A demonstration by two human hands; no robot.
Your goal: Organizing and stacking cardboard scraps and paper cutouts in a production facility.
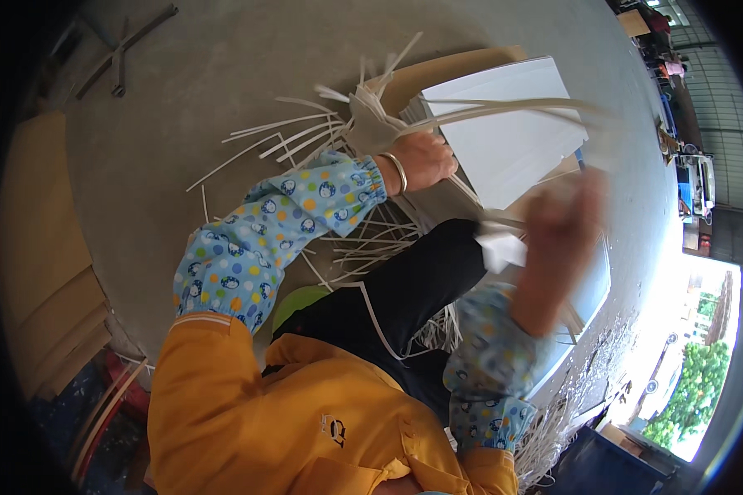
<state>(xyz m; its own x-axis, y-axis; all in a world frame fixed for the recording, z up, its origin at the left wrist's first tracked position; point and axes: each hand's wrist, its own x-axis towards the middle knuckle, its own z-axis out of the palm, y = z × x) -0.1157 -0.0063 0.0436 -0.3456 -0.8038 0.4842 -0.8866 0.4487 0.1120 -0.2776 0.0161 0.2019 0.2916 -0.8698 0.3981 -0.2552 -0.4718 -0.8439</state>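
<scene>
My left hand [423, 161], with a bangle at the wrist, is shut on a bundle of thin white strips [371, 122] that fan out over the grey floor. My right hand [563, 216] is blurred by motion and is shut on a small white scrap of paper [500, 247] beside my black-trousered knee. Just beyond both hands lies a stack of white sheets [512, 132] on brown cardboard. Long pale strips [512, 106] arc across the top of that stack from the bundle in my left hand.
More loose white strips [371, 239] litter the concrete floor [223, 91] around my knee. Flat cardboard sheets [45, 256] are piled at the left. A metal bar frame [124, 49] lies at the far left. An open doorway with trees and vehicles shows at the right.
</scene>
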